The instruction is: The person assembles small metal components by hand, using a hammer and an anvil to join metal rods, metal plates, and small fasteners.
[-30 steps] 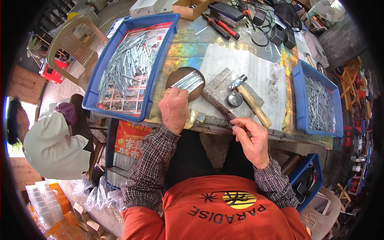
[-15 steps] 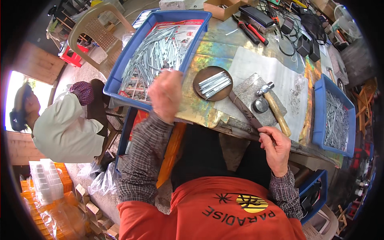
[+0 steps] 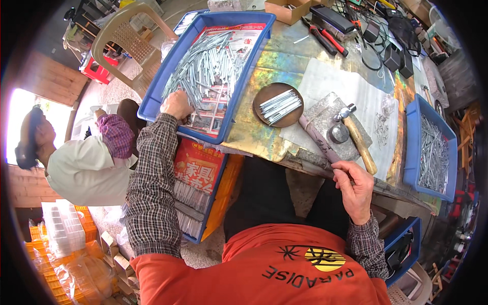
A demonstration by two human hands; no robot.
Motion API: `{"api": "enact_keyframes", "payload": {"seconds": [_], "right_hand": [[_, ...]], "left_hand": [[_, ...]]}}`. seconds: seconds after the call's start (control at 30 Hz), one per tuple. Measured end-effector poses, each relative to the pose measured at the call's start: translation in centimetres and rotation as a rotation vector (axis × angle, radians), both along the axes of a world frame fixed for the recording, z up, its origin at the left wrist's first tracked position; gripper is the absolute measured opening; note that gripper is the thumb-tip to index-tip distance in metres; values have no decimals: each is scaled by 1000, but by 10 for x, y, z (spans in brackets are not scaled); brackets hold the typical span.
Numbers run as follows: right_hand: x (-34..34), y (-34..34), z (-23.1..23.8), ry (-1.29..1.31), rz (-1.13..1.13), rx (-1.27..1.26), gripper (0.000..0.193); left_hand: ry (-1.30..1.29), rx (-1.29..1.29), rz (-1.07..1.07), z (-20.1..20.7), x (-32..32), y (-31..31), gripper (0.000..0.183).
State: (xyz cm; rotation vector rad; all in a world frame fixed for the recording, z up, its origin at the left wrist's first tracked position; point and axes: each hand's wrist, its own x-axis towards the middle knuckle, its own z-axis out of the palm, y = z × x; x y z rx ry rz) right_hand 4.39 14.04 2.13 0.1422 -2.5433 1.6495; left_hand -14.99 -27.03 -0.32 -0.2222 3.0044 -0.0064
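Leaving the dish (image 3: 261, 93), the left hand (image 3: 177, 105) is reaching among silvery rods (image 3: 216, 61) in the blue tray (image 3: 203, 135), shifting handling there, its grip hidden; the right hand (image 3: 354, 189) is pinching a brown stick (image 3: 319, 139).

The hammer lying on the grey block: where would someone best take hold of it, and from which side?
Probably the near half of its wooden handle, coming from the right: the handle slants toward the near side, and a dark round piece crowds its left side near the head.
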Motion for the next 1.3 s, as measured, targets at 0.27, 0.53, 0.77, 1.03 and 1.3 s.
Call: {"api": "enact_keyframes", "payload": {"seconds": [0.27,0.53,0.77,1.03,1.3], "right_hand": [[2,11,6,42,-20,43,9],[0,52,24,220,-167,185,8],[-17,120,-10,203,-391,432,8],[-35,134,-53,206,-342,668,14],[-45,134,-64,205,-325,887,8]], "left_hand": [[-23,-115,105,-4,-3,3,48],[247,-221,-136,-8,11,-22,15],[458,-81,-381,-4,13,-27,6],[356,852,-176,31,49,77,6],[241,1123,-244,30,76,130,7]]}}
